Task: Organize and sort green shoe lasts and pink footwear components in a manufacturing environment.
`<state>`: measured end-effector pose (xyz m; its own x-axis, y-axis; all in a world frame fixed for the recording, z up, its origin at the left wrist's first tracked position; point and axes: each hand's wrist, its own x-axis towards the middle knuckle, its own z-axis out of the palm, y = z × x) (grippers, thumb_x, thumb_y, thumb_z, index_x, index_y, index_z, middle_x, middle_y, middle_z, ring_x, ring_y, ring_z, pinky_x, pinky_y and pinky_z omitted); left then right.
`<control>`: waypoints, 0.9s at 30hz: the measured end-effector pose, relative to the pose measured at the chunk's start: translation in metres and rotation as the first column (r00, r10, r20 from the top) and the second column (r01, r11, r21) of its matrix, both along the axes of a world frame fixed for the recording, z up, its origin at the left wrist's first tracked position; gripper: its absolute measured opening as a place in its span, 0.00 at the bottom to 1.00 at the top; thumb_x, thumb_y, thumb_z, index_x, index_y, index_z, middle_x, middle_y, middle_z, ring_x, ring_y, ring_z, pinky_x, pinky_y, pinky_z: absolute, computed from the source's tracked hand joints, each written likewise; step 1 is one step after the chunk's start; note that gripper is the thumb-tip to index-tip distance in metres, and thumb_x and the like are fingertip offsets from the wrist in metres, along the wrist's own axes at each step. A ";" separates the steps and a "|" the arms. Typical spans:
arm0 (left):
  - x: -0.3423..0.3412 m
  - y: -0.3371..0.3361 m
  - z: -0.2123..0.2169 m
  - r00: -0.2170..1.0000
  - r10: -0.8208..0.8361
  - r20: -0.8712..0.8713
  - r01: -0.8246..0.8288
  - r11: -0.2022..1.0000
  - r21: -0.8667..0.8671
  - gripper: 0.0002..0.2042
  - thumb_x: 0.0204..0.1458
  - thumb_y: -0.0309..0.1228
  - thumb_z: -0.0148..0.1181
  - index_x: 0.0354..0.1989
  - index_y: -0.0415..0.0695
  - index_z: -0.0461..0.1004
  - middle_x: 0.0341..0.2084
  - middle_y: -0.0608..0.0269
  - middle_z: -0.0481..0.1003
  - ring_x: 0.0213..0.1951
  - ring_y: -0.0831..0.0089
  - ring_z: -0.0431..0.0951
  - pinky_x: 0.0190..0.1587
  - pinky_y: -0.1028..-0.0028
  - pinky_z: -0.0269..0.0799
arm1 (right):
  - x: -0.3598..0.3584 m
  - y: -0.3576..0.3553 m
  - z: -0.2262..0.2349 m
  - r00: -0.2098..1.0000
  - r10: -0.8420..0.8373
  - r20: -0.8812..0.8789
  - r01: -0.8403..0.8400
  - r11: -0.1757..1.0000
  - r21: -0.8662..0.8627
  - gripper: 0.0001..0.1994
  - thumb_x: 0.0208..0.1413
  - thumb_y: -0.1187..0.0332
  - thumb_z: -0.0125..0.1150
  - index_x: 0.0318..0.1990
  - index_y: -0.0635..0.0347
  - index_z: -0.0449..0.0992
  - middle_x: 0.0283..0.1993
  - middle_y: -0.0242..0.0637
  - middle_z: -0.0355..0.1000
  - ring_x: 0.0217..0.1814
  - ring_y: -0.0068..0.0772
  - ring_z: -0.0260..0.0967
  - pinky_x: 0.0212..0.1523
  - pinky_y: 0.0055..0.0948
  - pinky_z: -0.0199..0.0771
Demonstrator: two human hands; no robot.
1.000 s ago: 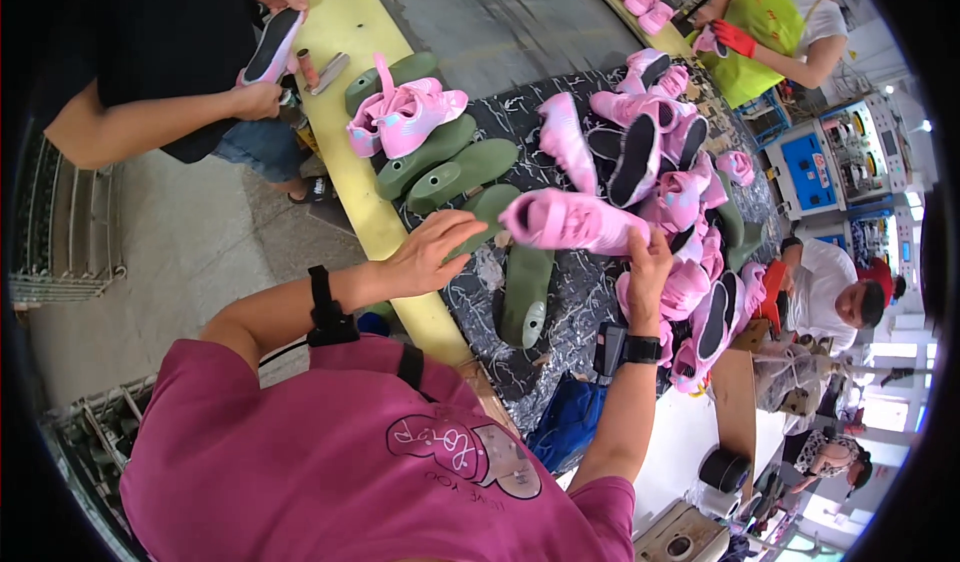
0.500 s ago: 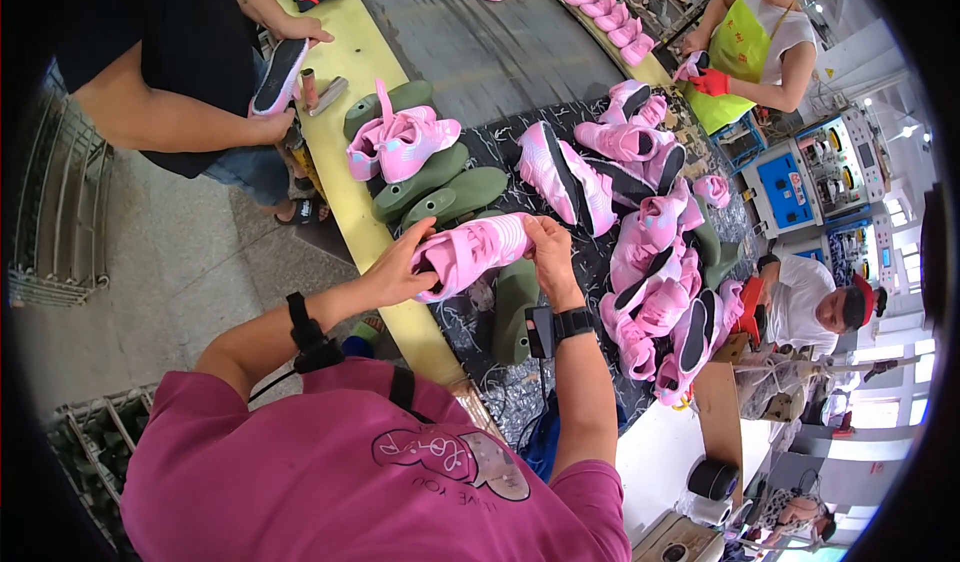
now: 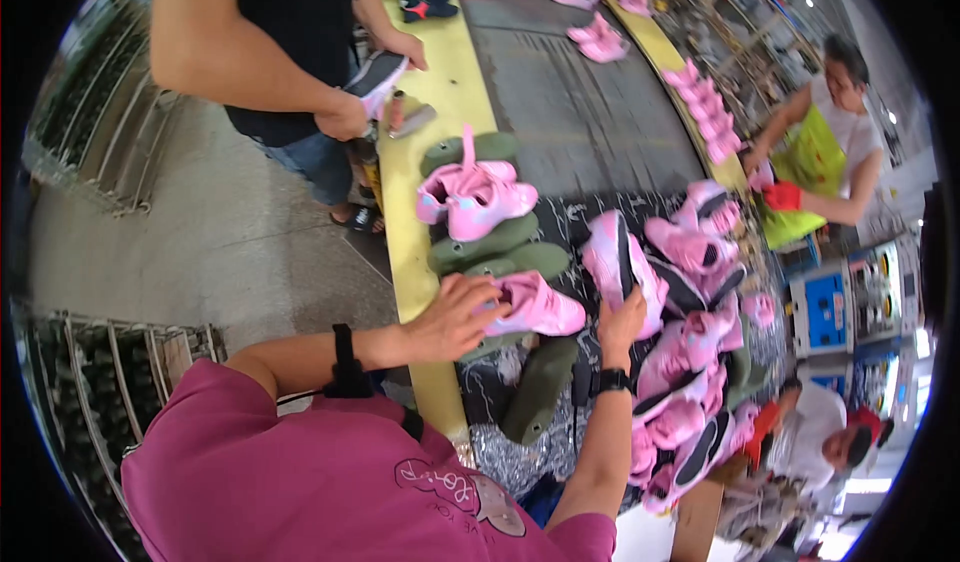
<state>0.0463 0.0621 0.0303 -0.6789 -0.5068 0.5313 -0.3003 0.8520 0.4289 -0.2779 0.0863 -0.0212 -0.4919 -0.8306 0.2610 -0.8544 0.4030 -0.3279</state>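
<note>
My left hand (image 3: 455, 314) grips a pink sneaker (image 3: 542, 309) at its ankle opening, fingers partly inside. That sneaker lies low beside the green shoe lasts (image 3: 480, 246), its toe pointing right. Farther right, my right hand (image 3: 622, 320) is closed at the near end of a pair of pink sneakers with dark soles (image 3: 612, 257), lying on their sides; the palm side is hidden. Another green last (image 3: 540, 392) lies nearest me, between my forearms. Two upright pink sneakers (image 3: 480, 200) stand among the lasts at the left.
A pile of pink sneakers (image 3: 685, 352) covers the table's right side. Behind is a grey belt (image 3: 560, 92) between yellow edges (image 3: 440, 82), with more sneakers on it. One co-worker (image 3: 280, 72) holds a shoe at left; another in a green apron (image 3: 815, 162) works at far right.
My right hand has let go of the sneaker both hands held and moved right to the sneaker pair. My left hand has lowered the first sneaker beside the lasts. The view has shifted.
</note>
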 end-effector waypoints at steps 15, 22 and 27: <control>-0.010 0.008 0.001 0.998 -0.056 0.025 0.056 0.998 -0.002 0.26 0.35 0.28 0.62 0.48 0.44 0.67 0.48 0.53 0.62 0.56 0.54 0.59 0.51 0.52 0.55 | -0.019 0.020 0.039 0.977 -0.033 0.209 0.123 0.893 -0.432 0.16 0.42 0.65 0.63 0.28 0.70 0.66 0.23 0.45 0.67 0.24 0.42 0.62 0.28 0.38 0.64; -0.003 0.025 0.039 0.998 -0.070 0.004 0.070 0.998 -0.001 0.25 0.35 0.24 0.61 0.48 0.41 0.67 0.49 0.53 0.63 0.56 0.54 0.60 0.52 0.55 0.54 | -0.001 0.097 0.104 0.702 0.193 0.685 0.351 0.743 -0.569 0.13 0.43 0.66 0.66 0.24 0.62 0.66 0.20 0.20 0.54 0.22 0.16 0.47 0.20 0.21 0.46; -0.014 0.046 0.044 0.983 -0.163 -0.088 0.168 0.984 0.050 0.25 0.37 0.24 0.61 0.48 0.40 0.67 0.48 0.53 0.64 0.56 0.54 0.60 0.53 0.58 0.54 | 0.020 0.155 0.125 0.536 0.308 0.786 0.443 0.691 -0.572 0.13 0.46 0.69 0.64 0.37 0.68 0.71 0.30 0.29 0.69 0.29 0.18 0.63 0.31 0.19 0.63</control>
<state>0.0325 0.1080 0.0748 -0.7104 -0.4223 0.5630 -0.1180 0.8601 0.4962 -0.2578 0.2411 0.1036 -0.8188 -0.5544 0.1489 -0.0434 -0.1990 -0.9790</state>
